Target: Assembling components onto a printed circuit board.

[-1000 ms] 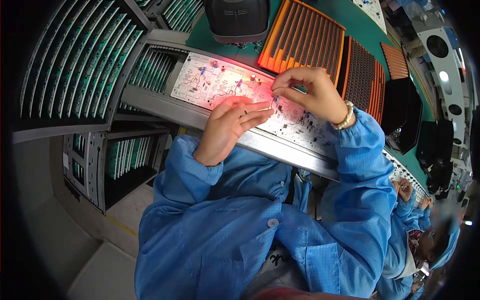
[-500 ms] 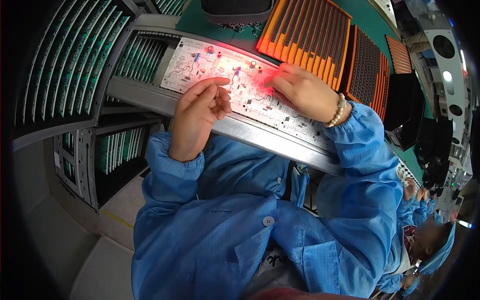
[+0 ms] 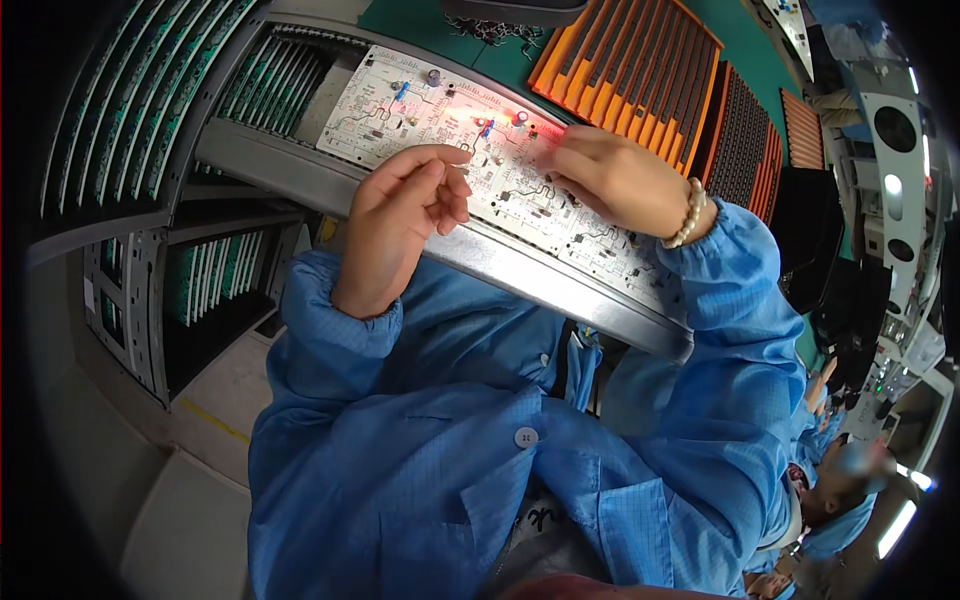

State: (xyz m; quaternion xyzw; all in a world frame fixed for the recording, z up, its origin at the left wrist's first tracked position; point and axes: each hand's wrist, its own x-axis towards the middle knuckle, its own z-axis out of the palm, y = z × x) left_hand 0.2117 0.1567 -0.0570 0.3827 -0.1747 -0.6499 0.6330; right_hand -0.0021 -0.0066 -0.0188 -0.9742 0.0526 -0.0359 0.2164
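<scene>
White circuit boards (image 3: 365,120) lie end to end on a metal rail in front of me, carrying small blue parts and round capacitors (image 3: 521,118). Reddish light falls on the middle one. My right hand (image 3: 625,185), a beaded bracelet at its wrist, reaches over that board. Its fingertips point down at the surface, drawn together, and whatever they pinch is hidden. Over the near edge, my left hand (image 3: 400,220) hovers with curled fingers, the thumb close beside the forefinger. Whether something small sits in those fingers cannot be made out.
Orange racks (image 3: 625,80) of black parts stand beyond the boards on a green bench top (image 3: 410,28). A dark bin (image 3: 515,10) is at the far edge. Upright green boards fill slotted racks (image 3: 130,110) at left. Another person (image 3: 840,480) sits farther right.
The whole view has shifted and tilted slightly, so the boards appear a little higher. Both hands keep nearly the same pose over the boards, and the red glow looks weaker.
</scene>
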